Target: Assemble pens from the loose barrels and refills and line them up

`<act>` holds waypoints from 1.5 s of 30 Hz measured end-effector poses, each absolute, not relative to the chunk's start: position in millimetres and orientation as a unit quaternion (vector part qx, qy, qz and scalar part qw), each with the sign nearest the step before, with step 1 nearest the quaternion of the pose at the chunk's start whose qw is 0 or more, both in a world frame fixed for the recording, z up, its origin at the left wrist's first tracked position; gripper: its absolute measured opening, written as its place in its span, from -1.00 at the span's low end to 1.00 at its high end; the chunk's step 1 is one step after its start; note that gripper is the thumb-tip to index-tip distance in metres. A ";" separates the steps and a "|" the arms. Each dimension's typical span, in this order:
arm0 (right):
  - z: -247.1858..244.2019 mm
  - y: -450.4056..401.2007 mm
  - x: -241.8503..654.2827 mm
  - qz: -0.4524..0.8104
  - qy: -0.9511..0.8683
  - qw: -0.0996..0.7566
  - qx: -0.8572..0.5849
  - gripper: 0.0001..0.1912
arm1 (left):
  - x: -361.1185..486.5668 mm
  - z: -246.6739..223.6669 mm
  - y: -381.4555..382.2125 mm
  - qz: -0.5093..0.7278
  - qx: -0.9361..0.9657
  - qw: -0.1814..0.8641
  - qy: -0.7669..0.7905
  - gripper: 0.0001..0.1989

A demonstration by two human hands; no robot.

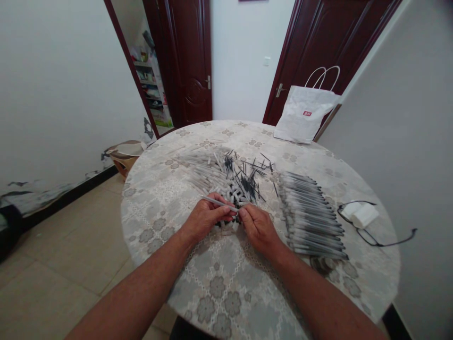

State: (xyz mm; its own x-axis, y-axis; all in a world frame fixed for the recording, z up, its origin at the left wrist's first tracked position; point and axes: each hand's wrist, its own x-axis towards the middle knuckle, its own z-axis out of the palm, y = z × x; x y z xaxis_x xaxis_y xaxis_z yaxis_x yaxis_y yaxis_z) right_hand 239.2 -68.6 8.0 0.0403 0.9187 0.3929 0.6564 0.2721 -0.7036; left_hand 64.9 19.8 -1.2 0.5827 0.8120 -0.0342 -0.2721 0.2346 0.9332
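Above the counter (262, 302), one pale tube (214, 201) lies in the pinching grip of left hand (207, 217) and right hand (258, 226) — the aligned dark-filled tubes (314, 217) at right apparently finished, the loose tubes (201, 171), dark rods (248, 185) and short pieces (235, 191) seemingly remaining.

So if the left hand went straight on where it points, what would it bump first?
Probably the right hand: it sits just ahead of the left hand, by one end of the tube. Depth is hard to judge here, though.
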 end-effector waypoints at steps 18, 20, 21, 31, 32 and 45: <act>3.3 -69.3 238.8 0.159 -0.672 0.415 -0.592 -0.65 | 65.2 -0.3 18.6 0.368 0.486 0.745 0.270 -0.64; 3.3 -69.6 238.6 0.159 -0.672 0.422 -0.588 -0.73 | 65.2 0.0 18.6 0.371 0.483 0.746 0.269 -0.64; 3.5 -69.8 238.6 0.156 -0.672 0.426 -0.585 -0.77 | 65.1 0.2 18.6 0.373 0.483 0.745 0.270 -0.64; 7.6 -72.3 238.3 0.186 -0.668 0.417 -0.588 -0.63 | 61.8 2.7 19.7 0.365 0.509 0.733 0.265 -0.64; 8.1 -72.3 238.2 0.195 -0.665 0.419 -0.587 -0.62 | 61.3 3.0 19.8 0.364 0.513 0.731 0.264 -0.64; 7.9 -70.6 247.6 0.088 -0.663 0.444 -0.596 -0.78 | 27.4 41.8 28.7 0.423 0.638 0.514 0.386 -0.69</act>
